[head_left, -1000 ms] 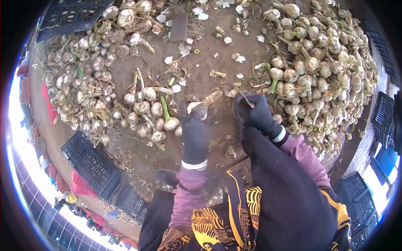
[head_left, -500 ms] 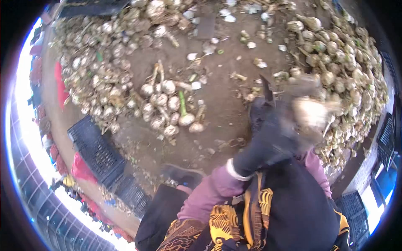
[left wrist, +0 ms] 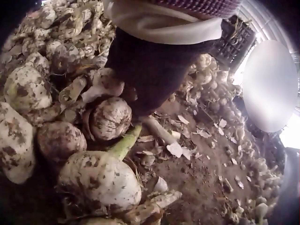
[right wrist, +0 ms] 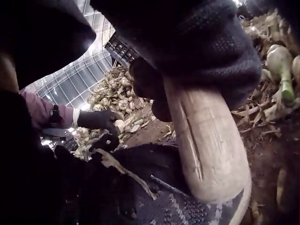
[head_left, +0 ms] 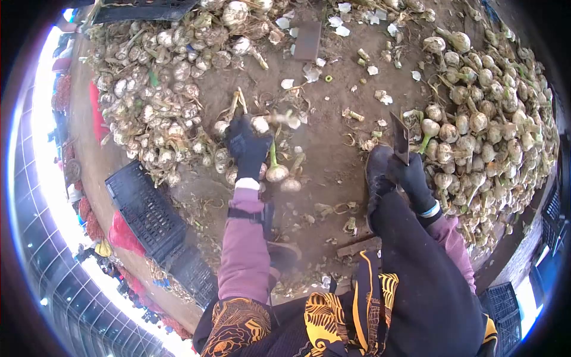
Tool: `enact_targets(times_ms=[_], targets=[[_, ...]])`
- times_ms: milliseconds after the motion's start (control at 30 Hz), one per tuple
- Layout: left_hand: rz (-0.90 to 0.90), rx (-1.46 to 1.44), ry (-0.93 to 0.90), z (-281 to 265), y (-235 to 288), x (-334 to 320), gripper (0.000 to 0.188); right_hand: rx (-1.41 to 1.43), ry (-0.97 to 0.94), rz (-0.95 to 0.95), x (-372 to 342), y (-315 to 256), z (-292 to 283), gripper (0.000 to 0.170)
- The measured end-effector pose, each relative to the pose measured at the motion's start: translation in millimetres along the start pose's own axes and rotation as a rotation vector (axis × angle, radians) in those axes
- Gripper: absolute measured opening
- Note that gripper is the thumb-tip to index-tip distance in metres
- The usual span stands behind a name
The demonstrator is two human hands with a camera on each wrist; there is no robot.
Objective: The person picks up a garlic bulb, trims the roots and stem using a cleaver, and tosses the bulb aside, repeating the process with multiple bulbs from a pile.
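Note:
My gloved left hand [head_left: 247, 146] is down at a small cluster of garlic, gripping a bulb [head_left: 260, 124] whose blurred stem points right. Beside that hand lies a garlic bulb with a green stem [head_left: 277, 173], large in the left wrist view, where the wrist hides my fingers. Near my right shoe [head_left: 378, 166], the gloved right hand [head_left: 412, 178] holds a knife [head_left: 400, 135], its blade pointing up and away. The right wrist view shows the knife's worn wooden handle [right wrist: 211, 145] sticking out of the fist.
A large heap of garlic [head_left: 476, 125] lies on the right and another heap [head_left: 160, 95] on the left. Black crates [head_left: 146, 208] stand at the lower left. Cut stems and pale skins litter the dirt floor [head_left: 333, 143].
The left hand carried a garlic bulb from the middle to the right heap, then came back left to the small cluster without it. My right hand keeps the knife near the shoe.

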State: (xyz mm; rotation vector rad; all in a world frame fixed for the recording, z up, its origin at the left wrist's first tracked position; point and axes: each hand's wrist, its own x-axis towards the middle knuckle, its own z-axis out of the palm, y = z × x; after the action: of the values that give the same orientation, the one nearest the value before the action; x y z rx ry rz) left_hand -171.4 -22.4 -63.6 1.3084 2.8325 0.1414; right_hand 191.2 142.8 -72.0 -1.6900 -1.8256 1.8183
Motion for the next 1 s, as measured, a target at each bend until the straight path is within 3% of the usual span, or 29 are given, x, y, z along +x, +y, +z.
enact_targets(times_ms=[67,167,200,300,333,400,433,500,533,567,633,700,733,833,1000], targets=[[0.066,-0.208,0.162,2,6,-12,0.063,0.012,0.012,0.034,-2,-3,-1,0.024],[-0.213,-0.775,-0.121,-57,66,-18,0.055,0.018,0.001,0.009,-9,-20,-2,0.025],[-0.13,-0.901,-0.195,-46,65,-26,0.049,0.02,-0.003,-0.01,-12,-29,-3,0.025],[-0.15,-1.126,-0.336,-50,93,-46,0.049,0.171,-0.101,-0.101,-25,-62,-1,0.022],[-0.107,-1.156,-0.368,-49,100,-52,0.048,0.108,0.022,-0.204,-30,-59,8,0.021],[0.029,-1.174,-0.412,-46,112,-63,0.046,0.221,-0.139,-0.289,-37,-85,5,0.023],[-0.167,-1.509,-0.57,-51,121,-63,0.042,0.276,-0.221,-0.332,-39,-97,4,0.024],[-0.83,-2.199,-0.694,-61,138,-65,0.04,0.033,-0.1,-0.474,-37,-99,8,0.017],[-0.765,-2.354,-0.765,-54,138,-64,0.04,0.076,-0.173,-0.337,-37,-108,4,0.017],[-0.513,-2.123,-0.655,-55,142,-67,0.041,0.121,-0.247,-0.196,-38,-115,2,0.016],[-0.186,-1.518,-0.369,-62,152,-70,0.047,0.065,-0.12,-0.298,-38,-104,8,0.017],[-0.145,-1.503,-0.331,-79,160,-64,0.055,-0.082,-0.168,-0.366,-35,-108,0,0.017],[-0.136,-1.491,-0.336,-78,162,-64,0.054,-0.102,-0.081,-0.473,-33,-100,4,0.022],[-0.132,-1.523,-0.392,-63,161,-76,0.053,-0.485,-0.183,-0.685,-36,-116,-5,0.023],[-0.156,-1.554,-0.464,-59,156,-86,0.052,-0.619,-0.176,-0.76,-37,-122,-4,0.028]])
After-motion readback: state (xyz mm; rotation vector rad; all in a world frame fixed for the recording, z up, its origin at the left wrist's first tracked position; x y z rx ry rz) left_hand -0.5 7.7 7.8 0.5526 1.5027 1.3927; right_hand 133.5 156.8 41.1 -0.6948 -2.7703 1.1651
